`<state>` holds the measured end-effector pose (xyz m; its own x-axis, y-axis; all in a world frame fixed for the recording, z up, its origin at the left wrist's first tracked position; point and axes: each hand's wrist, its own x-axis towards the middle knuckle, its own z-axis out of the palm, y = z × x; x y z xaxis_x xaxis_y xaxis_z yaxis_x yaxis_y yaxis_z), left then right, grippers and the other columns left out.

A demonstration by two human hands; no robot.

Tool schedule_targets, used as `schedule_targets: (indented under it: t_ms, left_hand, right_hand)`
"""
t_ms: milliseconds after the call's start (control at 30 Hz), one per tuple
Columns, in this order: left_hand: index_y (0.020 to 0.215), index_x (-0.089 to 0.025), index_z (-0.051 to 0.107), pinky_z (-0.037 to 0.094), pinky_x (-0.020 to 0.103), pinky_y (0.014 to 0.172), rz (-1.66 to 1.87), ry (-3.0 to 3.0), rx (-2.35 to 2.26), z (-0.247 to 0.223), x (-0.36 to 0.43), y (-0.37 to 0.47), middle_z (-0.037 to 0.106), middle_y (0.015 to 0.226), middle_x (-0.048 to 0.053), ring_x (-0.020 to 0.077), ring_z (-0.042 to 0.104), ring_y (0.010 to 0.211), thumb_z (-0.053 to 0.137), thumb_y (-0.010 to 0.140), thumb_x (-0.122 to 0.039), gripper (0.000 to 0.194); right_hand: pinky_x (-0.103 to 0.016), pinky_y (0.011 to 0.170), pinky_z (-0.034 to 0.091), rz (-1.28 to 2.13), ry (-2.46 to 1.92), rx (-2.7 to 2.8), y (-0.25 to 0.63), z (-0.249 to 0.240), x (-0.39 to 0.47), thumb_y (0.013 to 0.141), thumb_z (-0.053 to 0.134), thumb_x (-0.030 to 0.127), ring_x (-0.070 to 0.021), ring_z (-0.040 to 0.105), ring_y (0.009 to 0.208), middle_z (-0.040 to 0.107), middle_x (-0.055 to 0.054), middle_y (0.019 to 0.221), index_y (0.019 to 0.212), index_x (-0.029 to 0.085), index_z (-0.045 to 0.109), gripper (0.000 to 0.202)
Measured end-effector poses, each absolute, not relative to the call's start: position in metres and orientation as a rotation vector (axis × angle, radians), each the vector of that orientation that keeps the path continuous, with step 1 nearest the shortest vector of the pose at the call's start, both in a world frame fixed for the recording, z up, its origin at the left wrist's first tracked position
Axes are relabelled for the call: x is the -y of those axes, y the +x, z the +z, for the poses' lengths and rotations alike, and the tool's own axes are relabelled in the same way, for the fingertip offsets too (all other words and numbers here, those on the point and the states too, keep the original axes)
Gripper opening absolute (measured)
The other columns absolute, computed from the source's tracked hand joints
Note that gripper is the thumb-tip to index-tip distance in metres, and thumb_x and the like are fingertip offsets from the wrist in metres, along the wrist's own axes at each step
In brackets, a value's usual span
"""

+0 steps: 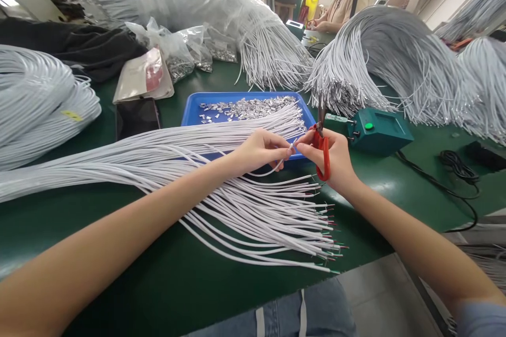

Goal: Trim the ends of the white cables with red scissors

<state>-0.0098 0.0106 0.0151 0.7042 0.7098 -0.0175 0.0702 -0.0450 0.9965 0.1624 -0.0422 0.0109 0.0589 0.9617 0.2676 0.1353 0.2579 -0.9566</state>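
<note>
My left hand [266, 150] pinches a white cable [259, 174] near its end, just over the front rim of a blue tray [190, 108]. Red-handled scissors [324, 155] hang on the fingers of my right hand [336, 158], blades pointing up and away from me. The right thumb and fingertips meet at the cable's end, close to the left fingertips; what they pinch there is too small to make out. Beneath my hands, many white cables [256, 210] fan out with bared, coloured wire ends. Small metal pieces [253, 108] lie in the tray, with more cable ends over them.
Right of the tray stands a green box device [381, 131] with a black cord [430, 179]. Large bundles of grey cable [411, 58] line the back. A cable coil [39, 105], a dark phone-like slab [137, 118] and plastic bags [190, 52] are leftward. Another person [348, 0] works across the table.
</note>
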Motion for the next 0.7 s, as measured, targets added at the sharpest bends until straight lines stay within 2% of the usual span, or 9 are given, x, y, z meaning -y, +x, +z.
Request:
schedule_targets:
  t_ms: [200, 433, 700]
  left_hand:
    - [0.069, -0.008, 0.069, 0.048, 0.015, 0.048, 0.611, 1.564, -0.669, 0.0145, -0.0107, -0.0089, 0.059, 0.052, 0.0, 0.0075, 0.057, 0.049, 0.073, 0.071, -0.023, 0.015]
    - [0.069, -0.009, 0.069, 0.048, 0.015, 0.049, 0.613, 1.553, -0.608, 0.0158, -0.0106, -0.0117, 0.061, 0.055, 0.001, 0.0073, 0.058, 0.051, 0.074, 0.072, -0.032, 0.023]
    - [0.065, -0.009, 0.069, 0.05, 0.016, 0.046, 0.675, 1.572, -0.701, 0.0161, -0.0096, -0.0101, 0.061, 0.053, 0.001, 0.0089, 0.06, 0.048, 0.077, 0.068, -0.027, 0.02]
  right_hand:
    - [-0.027, 0.06, 0.048, 0.9, -1.16, 1.387, 0.1623, 0.0114, 0.0401, 0.066, 0.076, 0.026, -0.0111, 0.057, 0.058, 0.064, 0.002, 0.064, 0.066, 0.017, 0.062, 0.017]
    - [-0.028, 0.062, 0.05, 0.902, -1.177, 1.425, 0.1618, 0.0148, 0.0421, 0.066, 0.076, 0.029, -0.0122, 0.058, 0.061, 0.065, 0.001, 0.067, 0.068, 0.017, 0.062, 0.019]
    - [-0.027, 0.061, 0.048, 0.855, -1.142, 1.403, 0.1621, 0.0113, 0.04, 0.066, 0.075, 0.027, -0.012, 0.056, 0.062, 0.064, 0.001, 0.068, 0.067, 0.018, 0.061, 0.016]
